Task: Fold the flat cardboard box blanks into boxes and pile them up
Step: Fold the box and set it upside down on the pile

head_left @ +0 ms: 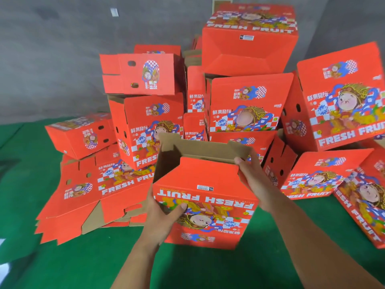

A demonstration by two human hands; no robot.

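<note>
Left hand (161,215) grips the near-left corner of the half-folded box (205,202): thumb curled onto the printed front face, fingers wrapped behind the left side wall. Right hand (253,176) holds the box's right side near the top, thumb hooked over a red flap edge; its fingers are hidden behind the wall, so how far they curl I cannot tell. Between the two grips the box sits upside down relative to its print, "FRESH FRUIT" inverted. Corrugated cardboard, glossy red outside with cartoon artwork, raw brown inside. Top open, brown flaps standing up, nothing visible inside.

Under the box: green floor mat (83,265), slightly fuzzy.

Left of the left-hand grip: stack of flat blanks (87,190), printed side up, die-cut flaps fanned out, small oval holes.

Beyond both grips, and to the right of the right hand: pile of folded boxes (248,84), same print, stacked unevenly, several tilted, some with open brown interiors showing. Topmost one shows its folded red bottom.

Behind the pile: grey wall (52,49), rough, matte.
</note>
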